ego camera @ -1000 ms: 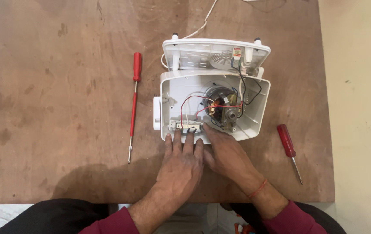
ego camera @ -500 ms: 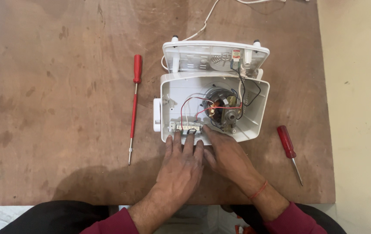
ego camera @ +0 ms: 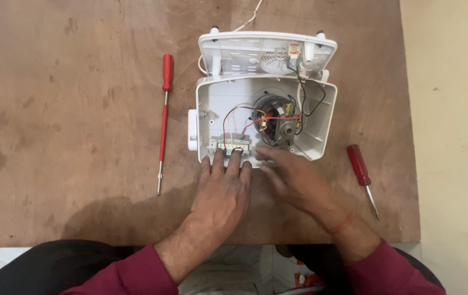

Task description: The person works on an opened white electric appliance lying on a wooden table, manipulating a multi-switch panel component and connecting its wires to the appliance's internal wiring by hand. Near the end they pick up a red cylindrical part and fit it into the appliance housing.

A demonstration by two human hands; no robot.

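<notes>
Looking down, I see my left hand (ego camera: pixel 225 191) lying flat on the worktop (ego camera: pixel 70 136), its fingers (ego camera: pixel 218 159) spread open and gripping nothing, with the tips resting on the near edge of the open white housing (ego camera: pixel 212 104) right at the small switch block (ego camera: pixel 234 145). My right hand (ego camera: pixel 294 180) comes in from the right, fingers extended and loosely open, tips touching the housing's near wall just beside the motor (ego camera: pixel 275 123); it holds nothing that I can make out. The housing sits at the middle of the worktop, toward the far edge, with its white cover (ego camera: pixel 245 52) tipped back behind it. Red and black wires (ego camera: pixel 234 114) run between the switch block, the motor and the cover. A long red screwdriver (ego camera: pixel 164 117) lies left of the housing, well apart from my hands; a shorter red screwdriver (ego camera: pixel 360 166) lies to the right, near my right wrist.
</notes>
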